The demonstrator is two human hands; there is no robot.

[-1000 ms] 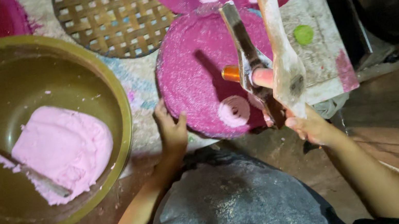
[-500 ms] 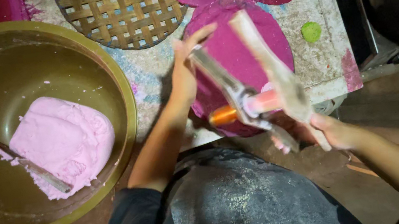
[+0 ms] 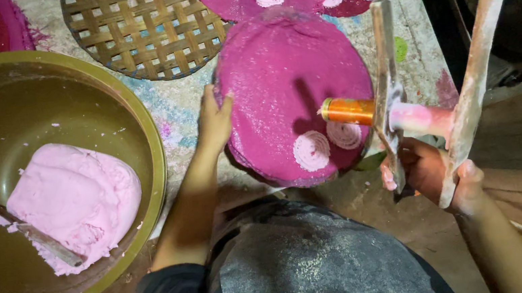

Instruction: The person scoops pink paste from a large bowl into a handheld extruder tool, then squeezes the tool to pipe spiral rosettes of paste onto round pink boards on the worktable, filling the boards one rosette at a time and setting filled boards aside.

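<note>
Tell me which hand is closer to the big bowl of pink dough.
Left. The left hand rests on the pink mat's edge, just right of the bowl. The right hand grips the press, far right.

The left hand [image 3: 213, 122] lies flat with fingers stretched forward and the forearm running back toward the body, while the right hand [image 3: 438, 172], well apart to its right, is curled in a tight fist, knuckles up, wrist bent and forearm angling down to the lower right.
</note>
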